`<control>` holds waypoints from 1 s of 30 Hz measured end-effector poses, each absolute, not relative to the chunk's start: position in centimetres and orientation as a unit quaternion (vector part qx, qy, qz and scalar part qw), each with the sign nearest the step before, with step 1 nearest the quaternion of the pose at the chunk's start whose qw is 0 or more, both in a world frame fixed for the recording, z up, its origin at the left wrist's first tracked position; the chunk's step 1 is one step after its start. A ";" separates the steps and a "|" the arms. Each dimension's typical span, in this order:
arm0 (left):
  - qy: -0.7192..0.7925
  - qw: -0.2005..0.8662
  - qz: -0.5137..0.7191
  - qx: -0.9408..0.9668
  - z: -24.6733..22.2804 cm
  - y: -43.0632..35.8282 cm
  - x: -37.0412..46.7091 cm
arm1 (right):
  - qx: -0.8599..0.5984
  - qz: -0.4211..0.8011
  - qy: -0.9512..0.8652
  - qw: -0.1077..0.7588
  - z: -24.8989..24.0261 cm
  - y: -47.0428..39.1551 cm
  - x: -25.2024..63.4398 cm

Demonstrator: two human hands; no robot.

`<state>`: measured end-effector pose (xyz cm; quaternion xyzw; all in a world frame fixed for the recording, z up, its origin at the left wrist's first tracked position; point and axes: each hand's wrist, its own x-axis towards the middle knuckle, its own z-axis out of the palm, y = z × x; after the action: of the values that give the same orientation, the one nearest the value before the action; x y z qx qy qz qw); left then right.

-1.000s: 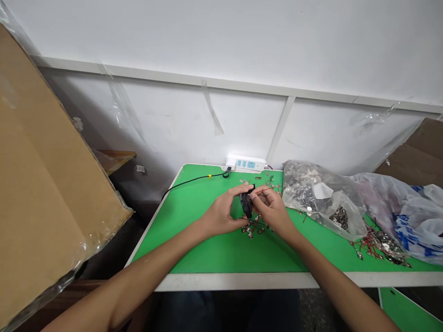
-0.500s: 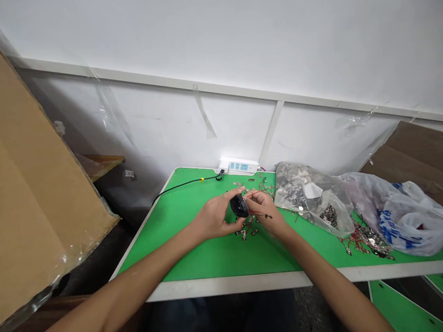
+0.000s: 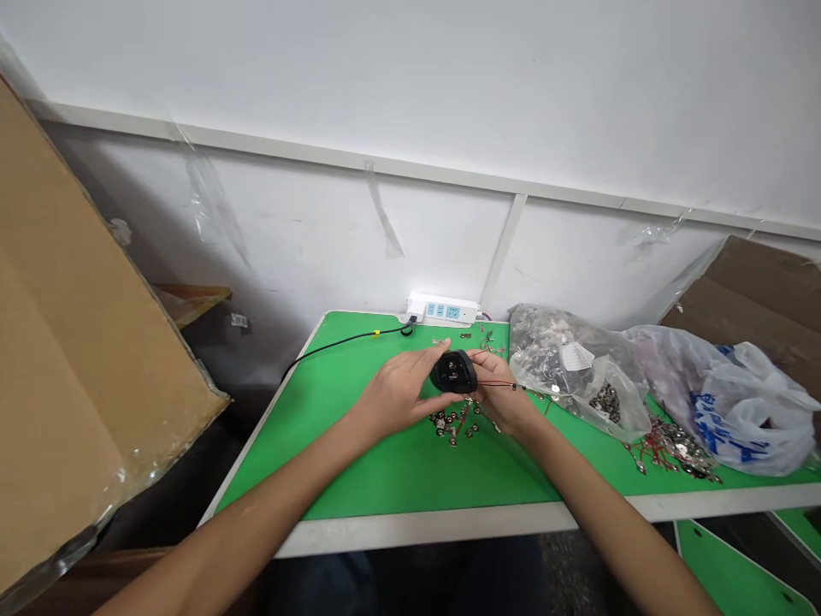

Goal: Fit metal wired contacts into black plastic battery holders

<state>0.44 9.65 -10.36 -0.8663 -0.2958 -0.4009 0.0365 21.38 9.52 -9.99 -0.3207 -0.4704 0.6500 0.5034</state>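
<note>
A black plastic housing (image 3: pixel 454 373) is held up over the green tabletop, its hollow side facing me with small metal pieces inside. My left hand (image 3: pixel 404 387) grips its left side between thumb and fingers. On the other side my right hand (image 3: pixel 500 389) holds the right edge, its fingertips partly hidden behind the housing. Thin red and black wires (image 3: pixel 504 384) run from the housing across my right palm and end in a small dark connector. Below the hands lies a loose pile of small metal contacts (image 3: pixel 454 423), some with red wire.
A white power strip (image 3: pixel 442 309) with a black cable (image 3: pixel 339 343) stands against the wall. To the right are a clear bag of metal parts (image 3: pixel 564 351), a wired contact heap (image 3: pixel 680 449) and a white plastic bag (image 3: pixel 750 402). A cardboard box (image 3: pixel 83 359) rises at left.
The black housing has turned so its inside now faces me more fully. The wires have swung out to the right across my right hand.
</note>
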 end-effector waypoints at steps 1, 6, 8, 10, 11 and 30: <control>-0.296 0.029 -0.401 -0.867 -10.5 9.6 0.5 | -0.324 0.647 -0.475 0.500 -9.9 9.5 21.5; -0.299 0.006 -0.388 -0.872 -11.1 9.7 0.4 | -0.364 0.626 -0.479 0.496 -9.5 9.3 21.4; -0.301 0.002 -0.389 -0.871 -11.2 9.8 0.4 | -0.377 0.612 -0.485 0.498 -9.4 9.3 21.3; -0.302 0.000 -0.385 -0.872 -11.2 9.9 0.3 | -0.384 0.602 -0.495 0.496 -9.4 9.4 21.3; -0.302 -0.001 -0.382 -0.874 -11.2 10.0 0.2 | -0.387 0.598 -0.499 0.494 -9.4 9.4 21.3; -0.282 0.007 -0.407 -0.869 -11.3 10.1 0.6 | -0.405 0.572 -0.521 0.488 -8.9 9.2 21.7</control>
<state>0.63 10.05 -11.26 -0.8687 -0.2825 -0.4068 0.0065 21.71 9.24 -8.85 -0.4049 -0.5210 0.5717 0.4876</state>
